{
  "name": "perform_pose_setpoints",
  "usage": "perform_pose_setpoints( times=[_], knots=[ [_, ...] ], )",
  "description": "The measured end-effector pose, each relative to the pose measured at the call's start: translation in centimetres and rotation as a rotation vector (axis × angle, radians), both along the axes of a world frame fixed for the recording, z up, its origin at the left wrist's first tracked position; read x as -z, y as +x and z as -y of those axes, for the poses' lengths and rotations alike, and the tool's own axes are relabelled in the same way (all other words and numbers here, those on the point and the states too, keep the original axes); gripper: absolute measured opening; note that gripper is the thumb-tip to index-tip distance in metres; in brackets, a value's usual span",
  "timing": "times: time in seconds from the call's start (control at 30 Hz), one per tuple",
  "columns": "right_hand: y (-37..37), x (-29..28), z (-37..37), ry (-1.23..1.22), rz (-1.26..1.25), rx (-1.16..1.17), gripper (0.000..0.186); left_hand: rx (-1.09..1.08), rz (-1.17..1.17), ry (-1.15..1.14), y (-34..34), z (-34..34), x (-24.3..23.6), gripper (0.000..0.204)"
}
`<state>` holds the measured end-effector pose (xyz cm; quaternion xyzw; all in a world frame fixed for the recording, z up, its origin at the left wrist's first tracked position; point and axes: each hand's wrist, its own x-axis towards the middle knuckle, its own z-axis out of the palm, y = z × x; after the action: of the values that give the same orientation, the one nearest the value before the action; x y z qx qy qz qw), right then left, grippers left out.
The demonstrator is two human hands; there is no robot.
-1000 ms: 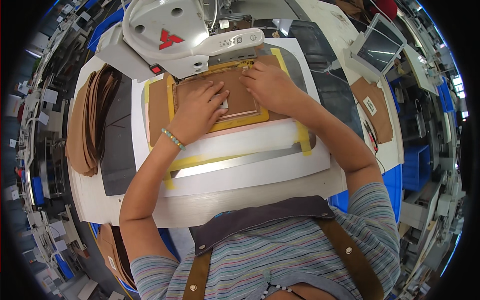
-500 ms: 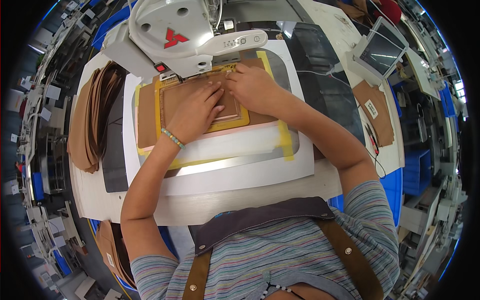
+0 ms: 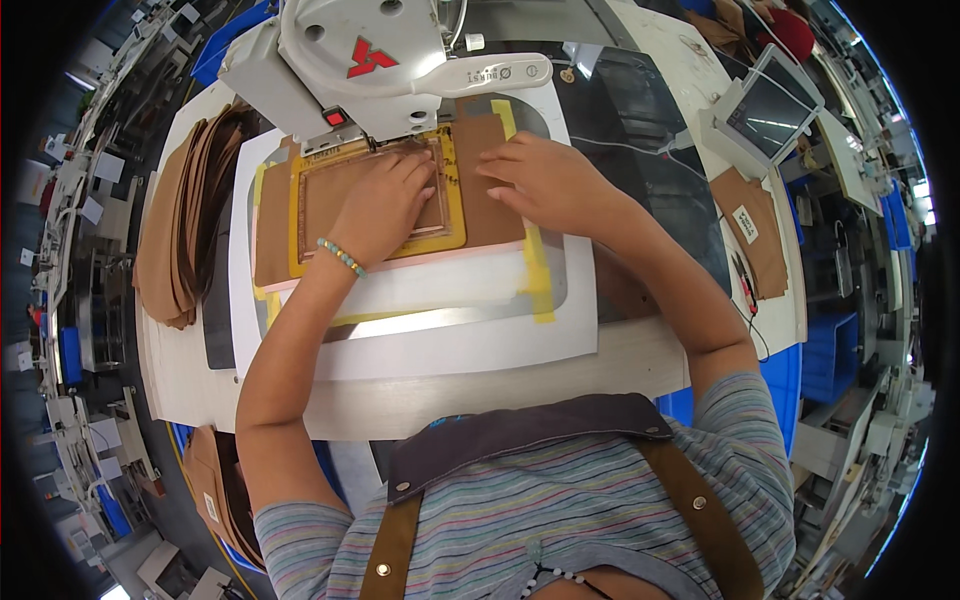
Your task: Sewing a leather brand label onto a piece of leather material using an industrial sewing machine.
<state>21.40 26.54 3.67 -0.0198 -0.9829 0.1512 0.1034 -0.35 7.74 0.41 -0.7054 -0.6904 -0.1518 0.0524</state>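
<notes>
My left hand [image 3: 382, 207], a beaded bracelet on its wrist, lies flat with fingers stretched out on brown fabric inside a yellow template frame [image 3: 455, 218]. Its fingertips are close to the needle area under the white sewing machine head [image 3: 375, 55]. Right of the frame, my right hand [image 3: 550, 188] is open, thumb apart from the fingers, over the brown fabric panel [image 3: 485, 222]. Whether its fingertips press on the fabric I cannot tell. Panel and frame rest on a white sheet [image 3: 470, 350] with yellow tape strips [image 3: 540, 285].
At the left lies a stack of brown fabric pieces [image 3: 180, 230]. A screen panel [image 3: 765, 105] stands at the far right, above a labelled brown piece [image 3: 752, 232] and red-handled snips [image 3: 744, 283]. More brown pieces [image 3: 208, 480] hang low at the left. A blue bin [image 3: 830, 355] is at the right.
The white sheet, fabric and yellow frame have shifted left under the machine head. My right hand has come off the frame to the right and its fingers have spread; my left hand stays on the fabric.
</notes>
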Motion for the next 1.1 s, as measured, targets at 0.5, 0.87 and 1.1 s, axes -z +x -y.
perform_pose_setpoints(
  times=[0.5, 0.87, 1.1],
  knots=[
    [-2.8, 2.8, 5.1, -0.011, -0.148, -0.362, 0.028, 0.048, 0.227, -0.054, -1.8, 7.1, -1.3, 0.041],
    [-2.0, 2.6, 5.8, 0.118, -0.066, -0.305, 0.032, 0.164, 0.123, -0.145, -1.6, 6.5, -1.0, 0.058],
    [-2.0, 2.9, 5.9, 0.088, -0.141, -0.303, 0.032, 0.185, 0.113, -0.165, -2.1, 6.3, -1.2, 0.058]
  ],
)
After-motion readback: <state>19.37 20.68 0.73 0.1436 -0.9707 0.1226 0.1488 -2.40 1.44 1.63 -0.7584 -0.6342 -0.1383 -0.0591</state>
